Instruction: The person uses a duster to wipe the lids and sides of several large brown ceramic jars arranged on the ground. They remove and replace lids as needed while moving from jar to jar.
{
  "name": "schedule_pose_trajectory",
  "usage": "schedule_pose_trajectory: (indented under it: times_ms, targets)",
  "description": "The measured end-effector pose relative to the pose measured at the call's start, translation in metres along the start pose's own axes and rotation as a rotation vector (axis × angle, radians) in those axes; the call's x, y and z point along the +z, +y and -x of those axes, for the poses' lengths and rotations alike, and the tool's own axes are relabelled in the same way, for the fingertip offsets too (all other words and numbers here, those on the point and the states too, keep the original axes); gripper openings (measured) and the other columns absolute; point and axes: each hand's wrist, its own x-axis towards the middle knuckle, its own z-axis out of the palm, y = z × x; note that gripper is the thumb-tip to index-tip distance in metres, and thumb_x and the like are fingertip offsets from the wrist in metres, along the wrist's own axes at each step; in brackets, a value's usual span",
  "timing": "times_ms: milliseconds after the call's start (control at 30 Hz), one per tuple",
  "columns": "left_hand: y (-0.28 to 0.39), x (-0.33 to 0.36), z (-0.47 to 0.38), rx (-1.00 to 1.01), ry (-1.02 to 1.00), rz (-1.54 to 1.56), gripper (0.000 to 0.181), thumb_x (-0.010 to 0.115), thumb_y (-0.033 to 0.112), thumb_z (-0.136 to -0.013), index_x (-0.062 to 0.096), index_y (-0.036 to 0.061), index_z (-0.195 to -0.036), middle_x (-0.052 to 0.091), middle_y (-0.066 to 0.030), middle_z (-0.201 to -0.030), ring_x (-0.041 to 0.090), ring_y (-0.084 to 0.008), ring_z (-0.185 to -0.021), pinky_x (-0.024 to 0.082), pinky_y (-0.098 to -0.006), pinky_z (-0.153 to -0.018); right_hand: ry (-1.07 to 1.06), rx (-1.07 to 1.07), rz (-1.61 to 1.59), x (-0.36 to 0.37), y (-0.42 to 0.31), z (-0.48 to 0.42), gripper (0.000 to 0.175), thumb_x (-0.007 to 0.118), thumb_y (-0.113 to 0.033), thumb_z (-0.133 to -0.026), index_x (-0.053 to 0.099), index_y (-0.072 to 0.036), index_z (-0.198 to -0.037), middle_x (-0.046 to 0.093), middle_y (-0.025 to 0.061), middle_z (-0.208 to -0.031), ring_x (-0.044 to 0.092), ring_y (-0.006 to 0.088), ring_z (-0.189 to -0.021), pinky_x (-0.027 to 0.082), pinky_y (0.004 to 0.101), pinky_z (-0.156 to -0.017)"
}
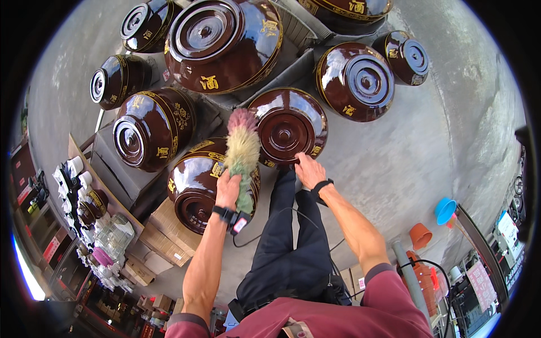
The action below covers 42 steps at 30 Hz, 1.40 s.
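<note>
My left hand point(228, 190) is closed around a fluffy duster point(243, 148) banded pink, cream and green, its pink end up beside a lidded brown glazed ceramic jar point(315, 116). On that jar's near edge rest the fingers of my right hand point(310, 170), which holds no tool. Below the duster stands another brown jar point(186, 181) with yellow characters, partly hidden by my left hand and the duster. Both wrists wear black bands.
Around them stand more glazed jars, including a large one point(253, 55), one at left point(156, 126) and one at right point(334, 80). Cardboard boxes point(169, 224) and a shelf of glassware point(114, 232) are lower left. A blue plastic container point(445, 211) and terracotta-coloured pot point(420, 236) are lower right.
</note>
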Motion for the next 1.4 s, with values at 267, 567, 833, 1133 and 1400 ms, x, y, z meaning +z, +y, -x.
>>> schedule_pose_trajectory:
  times_ms: [267,567,833,1133,1400]
  targets:
    - [0.098,0.106,-0.101,0.386,0.002,-1.171,0.025,0.050,0.016,-0.083,0.063,0.0015,-0.098,0.066,-0.0263,-0.095,0.064,-0.0423,-0.094,0.050,-0.0500,-0.083,0.091,0.318,0.008,-0.035,0.061,0.092,0.020,0.054,-0.019,-0.089,0.056,-0.013,-0.108,0.065,0.0145,-0.107,0.062,0.0391,-0.095,0.049,0.0492,-0.079]
    - [0.084,0.203,-0.055,0.735,-0.266,-1.581,0.028,0.050,0.012,-0.088,0.060,-0.0027,-0.109,0.070,-0.0179,-0.083,0.070,-0.0332,-0.078,0.055,-0.0426,-0.066,0.220,0.458,-0.010,-0.007,0.108,0.174,0.020,0.060,-0.014,-0.085,0.057,-0.014,-0.106,0.067,0.0129,-0.091,0.064,0.0365,-0.084,0.050,0.0470,-0.071]
    - [0.013,0.178,-0.003,0.877,-0.375,-1.767,0.040,0.056,0.013,-0.083,0.059,0.0013,-0.121,0.070,-0.0085,-0.083,0.069,-0.0217,-0.080,0.051,-0.0372,-0.065,0.238,0.430,-0.099,0.014,0.110,0.210,0.020,0.059,-0.017,-0.087,0.057,-0.016,-0.107,0.067,0.0141,-0.090,0.064,0.0363,-0.085,0.050,0.0466,-0.072]
    - [0.009,0.103,0.005,0.785,-0.427,-1.995,0.016,0.057,0.014,-0.083,0.067,0.0123,-0.095,0.070,-0.0112,-0.081,0.070,-0.0283,-0.081,0.053,-0.0407,-0.067,0.274,0.457,-0.139,0.021,0.147,0.257,0.018,0.058,-0.018,-0.088,0.058,-0.016,-0.106,0.068,0.0147,-0.088,0.065,0.0365,-0.085,0.050,0.0468,-0.072]
    - [0.092,0.072,-0.041,0.576,-0.287,-2.382,0.021,0.056,0.017,-0.089,0.071,0.0160,-0.103,0.072,-0.0038,-0.100,0.069,-0.0238,-0.095,0.051,-0.0353,-0.074,0.252,0.594,-0.163,0.032,0.181,0.295,0.018,0.057,-0.016,-0.087,0.060,-0.013,-0.105,0.069,0.0142,-0.091,0.065,0.0354,-0.087,0.051,0.0449,-0.076]
